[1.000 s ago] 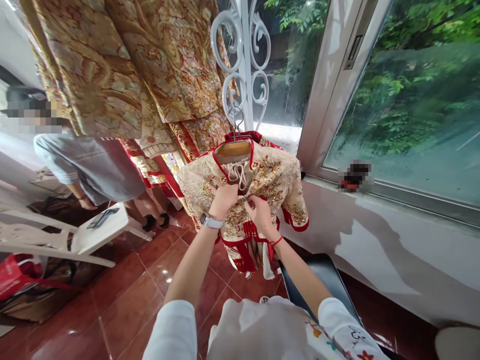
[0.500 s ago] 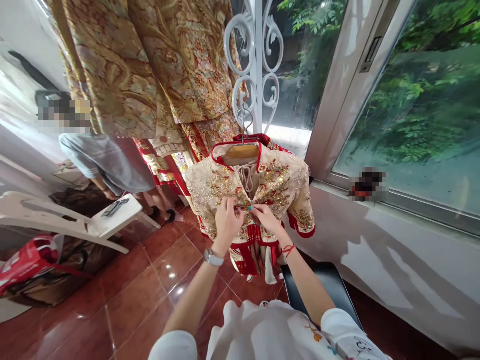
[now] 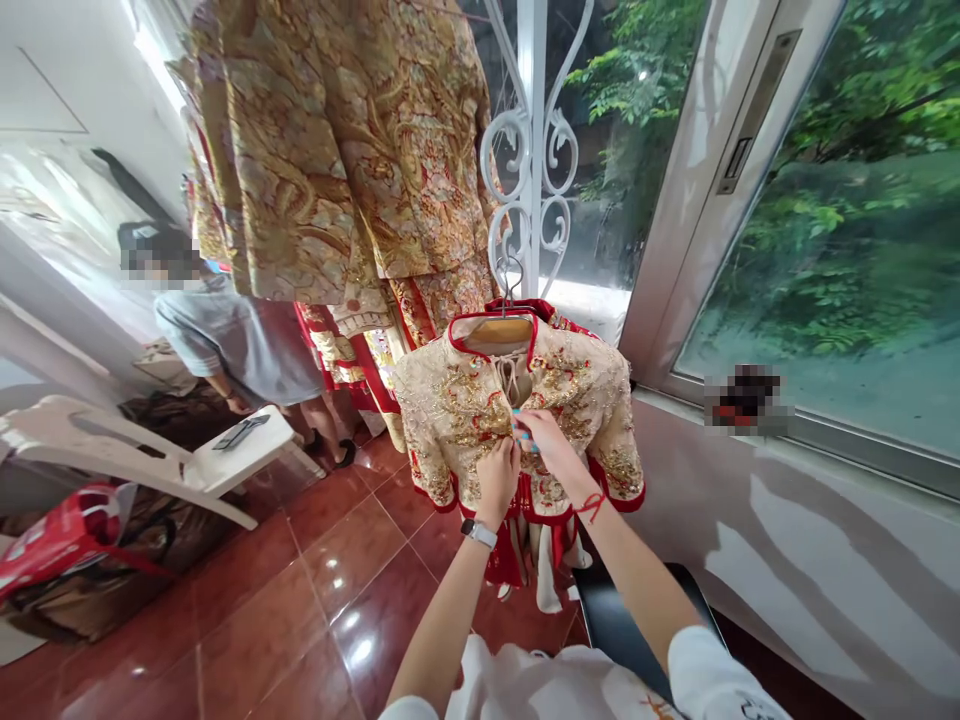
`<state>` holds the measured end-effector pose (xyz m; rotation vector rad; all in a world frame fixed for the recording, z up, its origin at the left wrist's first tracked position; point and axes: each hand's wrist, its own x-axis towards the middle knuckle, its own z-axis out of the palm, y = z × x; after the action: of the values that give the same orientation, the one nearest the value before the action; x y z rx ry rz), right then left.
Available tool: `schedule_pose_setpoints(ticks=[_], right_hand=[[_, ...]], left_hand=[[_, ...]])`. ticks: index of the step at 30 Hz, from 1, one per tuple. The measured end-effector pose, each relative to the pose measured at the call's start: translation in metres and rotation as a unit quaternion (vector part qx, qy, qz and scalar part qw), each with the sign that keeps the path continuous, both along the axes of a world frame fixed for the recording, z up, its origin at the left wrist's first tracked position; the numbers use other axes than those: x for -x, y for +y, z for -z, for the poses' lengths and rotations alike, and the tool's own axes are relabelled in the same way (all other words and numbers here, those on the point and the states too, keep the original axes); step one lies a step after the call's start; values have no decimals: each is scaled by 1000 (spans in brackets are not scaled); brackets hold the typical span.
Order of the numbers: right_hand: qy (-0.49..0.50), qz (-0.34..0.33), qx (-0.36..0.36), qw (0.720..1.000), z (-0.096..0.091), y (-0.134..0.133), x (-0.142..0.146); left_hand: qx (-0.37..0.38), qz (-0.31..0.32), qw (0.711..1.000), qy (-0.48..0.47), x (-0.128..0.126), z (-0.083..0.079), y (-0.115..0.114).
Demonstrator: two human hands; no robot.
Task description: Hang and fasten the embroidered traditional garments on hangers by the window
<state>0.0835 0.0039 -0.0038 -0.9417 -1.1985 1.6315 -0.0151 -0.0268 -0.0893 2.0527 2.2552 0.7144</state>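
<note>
A cream jacket [image 3: 442,395] with gold beading and red trim hangs upright from a hanger [image 3: 512,285] before me. Its collar stands open, with thin ties showing inside the neck. My left hand [image 3: 499,478], with a watch above the wrist, is closed on the jacket's front edge at mid-chest. Just above and to the right, my right hand [image 3: 546,440] pinches the front opening, its blue nails against the cloth. The fingers of both hands nearly meet, and they hide the fastening between them. Below the hem hang red tassels and pale cloth.
Large gold brocade garments [image 3: 315,160] hang at upper left. White scrolled ironwork [image 3: 531,150] stands behind the hanger, beside a window [image 3: 810,220]. A black seat [image 3: 630,610] is low at right. A white chair [image 3: 247,440] and another person [image 3: 247,340] are at left.
My left hand has moved down and right along the front opening, its fingers closing further. My right hand has turned over the opening's edge. The whole view has shifted slightly.
</note>
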Motion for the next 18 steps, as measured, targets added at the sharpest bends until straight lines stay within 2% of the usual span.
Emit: schedule_pose_setpoints(ticks=[5,10,13,15,18], right_hand=[[51,37,30,998,-51,26,15],[84,55,-5,995,-75,36,20],[77,76,-19,994,-78,39,24],[53,80,-51,994,-73,40,23],[5,45,-110,993,-43,31,3]], left_hand=[[15,-4,1000,-1,-3,-5,-5],[25,-7,999,-26,-5,-6,-13],[33,-6,998,-55,-5,-3,-13],[36,-10,993,-111,-2,6,-13],[30,-48,967,-250,10,33,-22]])
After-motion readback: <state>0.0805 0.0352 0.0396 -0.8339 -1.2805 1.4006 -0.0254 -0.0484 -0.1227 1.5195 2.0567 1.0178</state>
